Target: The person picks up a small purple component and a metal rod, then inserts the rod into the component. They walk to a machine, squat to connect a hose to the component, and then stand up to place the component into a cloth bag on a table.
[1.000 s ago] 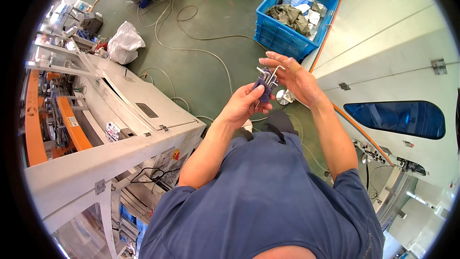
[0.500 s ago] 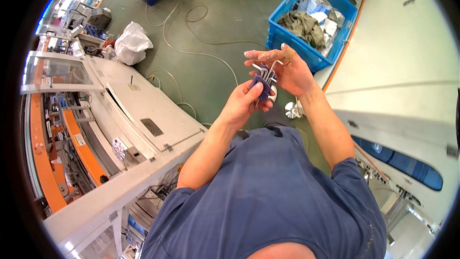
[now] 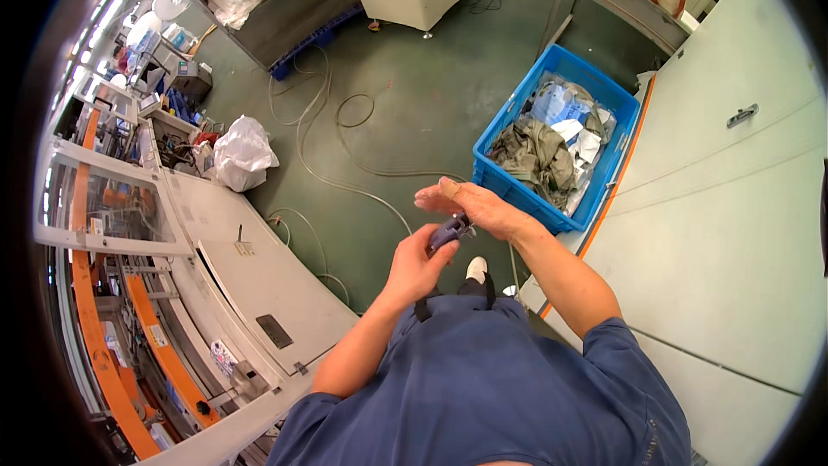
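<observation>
A hex key set in a dark purple holder (image 3: pixel 448 234) is gripped by my left hand (image 3: pixel 416 266), thumb along its near side. The metal ends of the keys point right, against or very close to the palm of my right hand (image 3: pixel 479 207). That hand has its fingers stretched out to the left above the set and does not wrap round it. How far each key stands out of the holder is too small to tell.
A blue crate (image 3: pixel 483 174) with crumpled cloth and plastic stands ahead right, beside a pale machine panel (image 3: pixel 716 181). To the left are a pale machine (image 3: pixel 259 267) with orange rails and a white bag (image 3: pixel 245 154). A hose (image 3: pixel 310 155) winds over the green floor.
The hex key set has turned, so its bent keys no longer stand up in sight. Both hands sit lower in the picture, and the view has tilted up to show more floor ahead.
</observation>
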A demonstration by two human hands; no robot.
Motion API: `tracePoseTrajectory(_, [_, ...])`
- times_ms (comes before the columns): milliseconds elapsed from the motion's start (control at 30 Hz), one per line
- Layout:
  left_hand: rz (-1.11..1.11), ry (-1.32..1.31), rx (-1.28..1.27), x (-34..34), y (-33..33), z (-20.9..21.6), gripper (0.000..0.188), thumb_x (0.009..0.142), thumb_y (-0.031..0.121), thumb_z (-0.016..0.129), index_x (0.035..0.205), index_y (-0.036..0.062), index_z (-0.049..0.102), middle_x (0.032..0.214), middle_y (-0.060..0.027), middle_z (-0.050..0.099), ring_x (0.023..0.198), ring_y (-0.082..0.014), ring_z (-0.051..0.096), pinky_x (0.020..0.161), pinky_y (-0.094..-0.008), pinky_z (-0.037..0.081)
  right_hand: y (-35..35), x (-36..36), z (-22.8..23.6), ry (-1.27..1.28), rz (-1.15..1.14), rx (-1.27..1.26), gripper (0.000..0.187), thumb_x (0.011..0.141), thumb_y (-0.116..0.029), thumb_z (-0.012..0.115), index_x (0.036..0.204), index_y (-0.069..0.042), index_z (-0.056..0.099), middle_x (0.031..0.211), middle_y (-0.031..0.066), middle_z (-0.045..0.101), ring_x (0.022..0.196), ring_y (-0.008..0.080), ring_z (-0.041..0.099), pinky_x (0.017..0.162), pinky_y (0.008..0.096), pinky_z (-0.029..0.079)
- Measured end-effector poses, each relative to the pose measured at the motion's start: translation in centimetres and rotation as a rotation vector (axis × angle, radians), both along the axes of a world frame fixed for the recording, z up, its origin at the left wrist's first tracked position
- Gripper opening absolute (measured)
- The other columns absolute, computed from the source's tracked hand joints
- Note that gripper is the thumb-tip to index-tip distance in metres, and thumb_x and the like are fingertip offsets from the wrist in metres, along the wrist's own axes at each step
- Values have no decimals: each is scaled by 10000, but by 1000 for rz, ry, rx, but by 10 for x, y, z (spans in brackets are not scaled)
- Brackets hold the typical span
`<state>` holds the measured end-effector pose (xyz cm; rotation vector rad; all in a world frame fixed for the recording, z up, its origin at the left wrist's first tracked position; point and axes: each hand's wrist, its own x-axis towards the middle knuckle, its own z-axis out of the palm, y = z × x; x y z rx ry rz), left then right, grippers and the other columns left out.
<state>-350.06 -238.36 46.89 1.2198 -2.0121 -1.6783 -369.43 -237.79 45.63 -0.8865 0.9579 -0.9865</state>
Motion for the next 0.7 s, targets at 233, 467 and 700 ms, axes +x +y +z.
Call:
tracePoseTrajectory(233, [3, 66, -490, -27, -33, -1, 288, 849, 180, 736, 1092, 47, 657, 826, -154, 672, 671, -284, 648, 648, -358, 511, -40, -3, -5, -206, -16, 274, 665, 1023, -576, 337, 1212, -13, 637, 1191, 157, 660, 1100, 246, 620, 992, 382, 452])
tracePoseTrajectory(467, [-112, 184, -28, -35, -152, -24, 257, 919, 199, 671, 1101, 21, 638, 874, -77, 687, 722, -158, 658, 658, -295, 509, -139, -7, -19, -235, -349, 206, 609, 1041, -514, 300, 1124, -13, 634, 1074, 157, 687, 999, 255, 645, 932, 387, 491])
tracePoseTrajectory(700, [-7, 564, 567, -3, -311, -27, 323, 999, 296, 595, 1186, 34, 584, 1047, -80, 680, 865, -166, 687, 720, -291, 536, -257, -12, 12, 166, -389, 11, 288, 1010, -249, 548, 1102, -2, 664, 975, 59, 673, 897, 134, 627, 815, 293, 518])
